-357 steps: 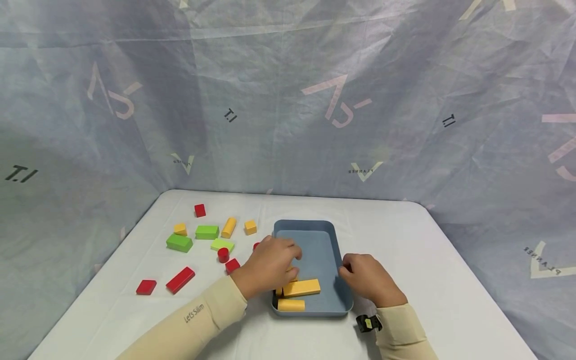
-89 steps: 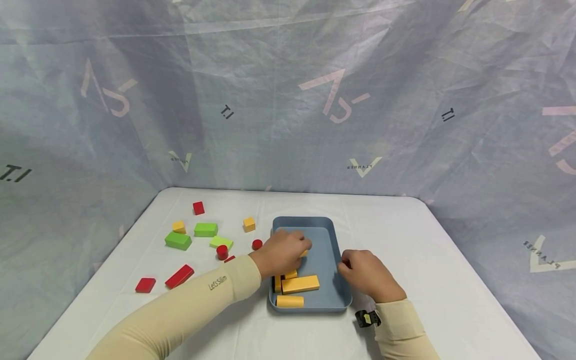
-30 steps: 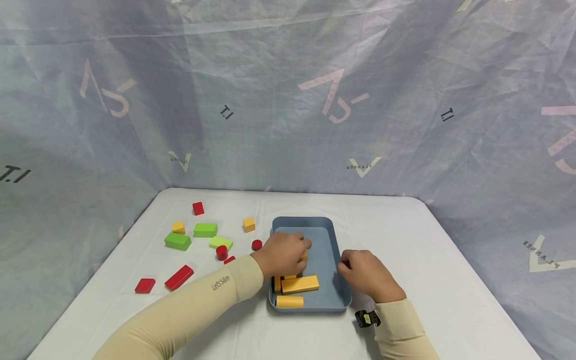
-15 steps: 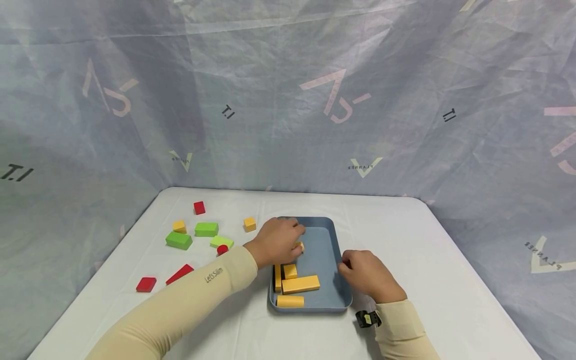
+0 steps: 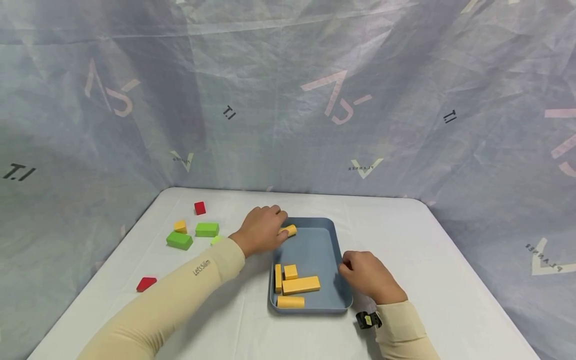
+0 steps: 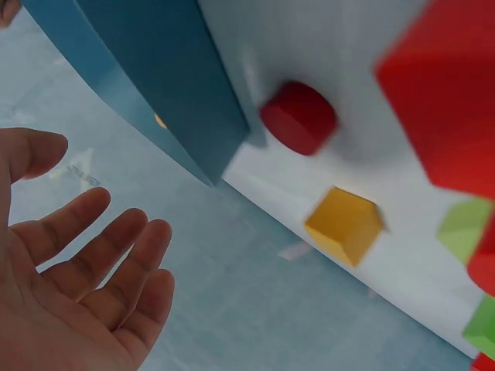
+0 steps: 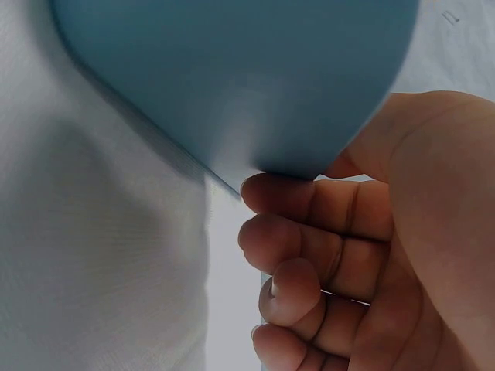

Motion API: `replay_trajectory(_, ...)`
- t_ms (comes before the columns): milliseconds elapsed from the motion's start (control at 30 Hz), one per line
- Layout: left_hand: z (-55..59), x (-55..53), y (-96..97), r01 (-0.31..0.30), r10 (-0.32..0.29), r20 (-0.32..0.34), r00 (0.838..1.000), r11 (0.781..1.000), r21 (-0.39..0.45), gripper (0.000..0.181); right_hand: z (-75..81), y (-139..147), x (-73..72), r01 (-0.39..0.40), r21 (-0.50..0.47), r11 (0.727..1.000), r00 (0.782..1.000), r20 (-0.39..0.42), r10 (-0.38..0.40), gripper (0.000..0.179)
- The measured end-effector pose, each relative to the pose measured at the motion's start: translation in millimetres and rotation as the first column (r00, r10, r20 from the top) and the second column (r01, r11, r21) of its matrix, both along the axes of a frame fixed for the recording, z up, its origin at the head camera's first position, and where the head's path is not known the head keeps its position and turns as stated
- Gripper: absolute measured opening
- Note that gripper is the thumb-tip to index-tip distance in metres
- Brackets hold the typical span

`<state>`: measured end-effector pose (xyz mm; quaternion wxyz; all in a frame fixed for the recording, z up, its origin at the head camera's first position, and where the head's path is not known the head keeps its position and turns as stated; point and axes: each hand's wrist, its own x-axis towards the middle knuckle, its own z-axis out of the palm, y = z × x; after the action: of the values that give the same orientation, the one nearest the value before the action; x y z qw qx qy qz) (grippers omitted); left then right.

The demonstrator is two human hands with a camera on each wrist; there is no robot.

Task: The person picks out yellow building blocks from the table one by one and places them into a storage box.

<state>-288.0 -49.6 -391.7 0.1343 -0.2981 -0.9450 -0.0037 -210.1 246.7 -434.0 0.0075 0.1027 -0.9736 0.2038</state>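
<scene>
My left hand (image 5: 260, 230) is over the far left edge of the blue-grey tray (image 5: 320, 250). Its fingers (image 6: 128, 263) are loosely bent and hold nothing in the left wrist view. Just past the thumb, a yellow cylinder block (image 5: 289, 230) lies in the tray's far left corner, partly hidden. My right hand (image 5: 369, 275) pinches the tray's right wall; the right wrist view shows the thumb behind the wall and curled fingers (image 7: 278, 236) outside. Near the tray's front lie another yellow cylinder (image 5: 290, 302), a long yellow block (image 5: 301, 285), a thin yellow block (image 5: 278, 278) and a yellow cube (image 5: 290, 271).
Left on the table are green blocks (image 5: 179, 240), a red cube (image 5: 200, 208), a yellow block (image 5: 180, 226) and a red block (image 5: 146, 284). My left arm hides others. The left wrist view also has a red cylinder (image 6: 298, 117) and yellow cube (image 6: 344, 226) beside the tray.
My left hand let go of the yellow cylinder, which lay on the table at first and is now in the tray's far left corner. The hand moved left and away; my right hand stayed put.
</scene>
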Motion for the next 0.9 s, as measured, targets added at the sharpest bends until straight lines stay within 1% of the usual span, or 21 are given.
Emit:
replay_trajectory(300,-4.2,-12.3,-16.5,-0.087,0.087,-0.012,0.996,0.996,-0.005,0.036,-1.8,1,-1.5,0.001,0.003,1.0,1.0,-0.002,-0.001,0.03)
replay_trajectory(500,-7.5,-19.8,-24.8,-0.107,0.107,0.011,0.994,0.994,-0.007,0.035,-0.5,1,-0.1,0.0,-0.002,1.0,1.0,0.001,0.0,0.029)
replay_trajectory(633,-7.9,-26.6,-30.5,-0.146,0.147,0.039,0.988,0.989,-0.02,0.036,-0.2,1,-0.3,0.0,0.0,1.0,1.0,0.003,0.0,0.029)
replay_trajectory(733,-8.6,-32.0,-34.5,-0.185,0.187,0.072,0.98,0.982,-0.032,0.037,-0.4,1,-0.8,0.002,0.002,1.0,1.0,0.005,-0.002,0.03)
replay_trajectory(900,-12.0,-38.2,-39.1,-0.213,0.216,0.133,0.967,0.976,-0.037,0.04,-0.8,1,-1.3,0.001,0.0,1.0,1.0,0.011,-0.001,0.03)
